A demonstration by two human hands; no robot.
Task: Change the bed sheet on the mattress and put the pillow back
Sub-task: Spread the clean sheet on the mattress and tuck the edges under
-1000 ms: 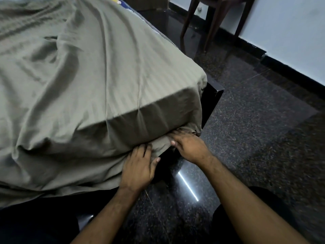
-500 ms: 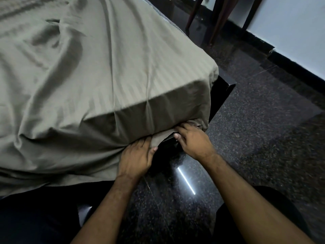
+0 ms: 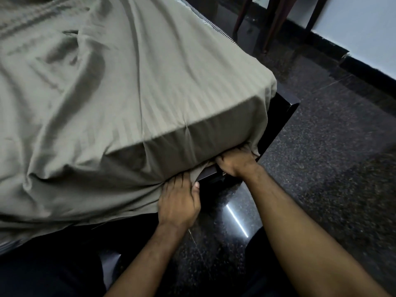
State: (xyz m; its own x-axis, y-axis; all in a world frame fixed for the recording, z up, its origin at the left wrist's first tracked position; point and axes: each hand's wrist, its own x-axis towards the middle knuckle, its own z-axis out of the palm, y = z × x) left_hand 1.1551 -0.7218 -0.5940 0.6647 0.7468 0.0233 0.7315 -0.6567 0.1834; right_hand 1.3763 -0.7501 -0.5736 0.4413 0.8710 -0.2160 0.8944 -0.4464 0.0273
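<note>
This is a bedroom in a home. A bed fills most of the view: a mattress [image 3: 214, 28] with striped piping showing at its far edge, covered by an olive-grey striped bed sheet [image 3: 128, 93], sitting on a dark glossy bed frame [image 3: 280, 116] whose corner juts out past the sheet. The floor [image 3: 321, 157] is polished dark speckled stone. Beyond the bed's far corner stand the wooden legs of a chair [image 3: 276, 20] against a pale wall [image 3: 360, 28] with a black skirting.

Dark speckled floor [image 3: 334, 146], white wall [image 3: 362, 28], chair legs [image 3: 276, 20].
</note>
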